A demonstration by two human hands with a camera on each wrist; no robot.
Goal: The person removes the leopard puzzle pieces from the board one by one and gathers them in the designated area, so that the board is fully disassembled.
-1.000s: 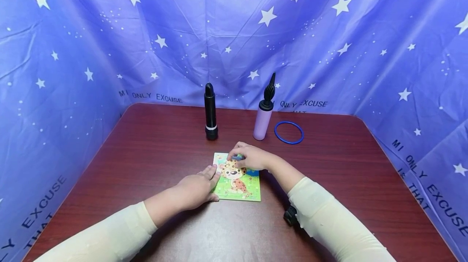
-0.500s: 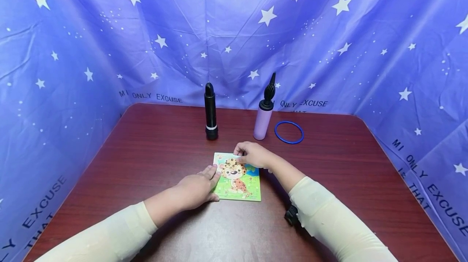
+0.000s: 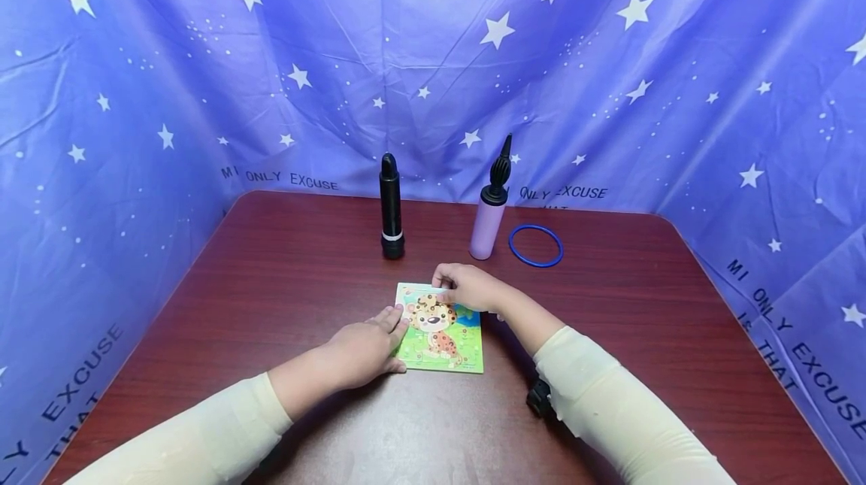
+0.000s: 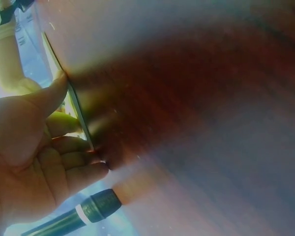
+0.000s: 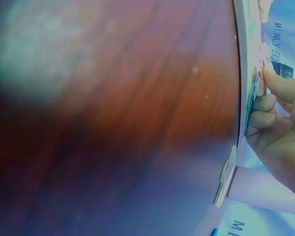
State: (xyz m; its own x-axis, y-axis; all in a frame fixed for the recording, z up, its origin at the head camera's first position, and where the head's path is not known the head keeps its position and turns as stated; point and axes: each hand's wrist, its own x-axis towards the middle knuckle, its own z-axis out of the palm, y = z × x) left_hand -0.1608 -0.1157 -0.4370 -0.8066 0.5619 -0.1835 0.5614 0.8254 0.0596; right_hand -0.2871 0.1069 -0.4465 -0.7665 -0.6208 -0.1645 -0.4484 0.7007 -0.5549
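Note:
A square jigsaw puzzle with a spotted leopard cub on green lies flat on the table. My left hand rests along its left edge, fingers fairly straight; in the left wrist view the thumb touches the board's edge. Over the puzzle's upper right my right hand has its fingers curled. In the right wrist view its thumb pinches a spotted puzzle piece at the board's surface. The hand partly hides this piece. Loose flat pieces lie beyond the board there.
Behind the puzzle stand a black cylinder with a pale band and a purple hand pump with a black nozzle. A blue ring lies right of the pump. Starry blue curtains enclose the dark red table.
My right hand has moved slightly right and its fingers have drawn in; the bluish patch seen between them earlier is out of sight. My left hand has stayed in place.

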